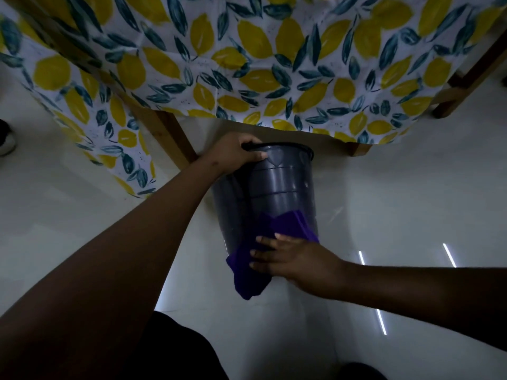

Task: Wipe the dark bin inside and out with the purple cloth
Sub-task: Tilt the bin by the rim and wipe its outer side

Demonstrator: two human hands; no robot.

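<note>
The dark bin (277, 187) is tipped over, its rim pointing away from me and its base toward me, just in front of a table. My left hand (237, 150) grips the bin's far rim, fingers curled over the edge. My right hand (285, 260) lies flat on the purple cloth (274, 237) and presses it against the outside of the bin near its base. Part of the cloth hangs down below the hand. The bin's inside is hidden from view.
A table with wooden legs (175, 135) stands right behind the bin, draped in a lemon-patterned cloth (247, 64) that hangs low. The floor (411, 201) is glossy white tile. A second wooden leg (356, 148) is to the right of the bin.
</note>
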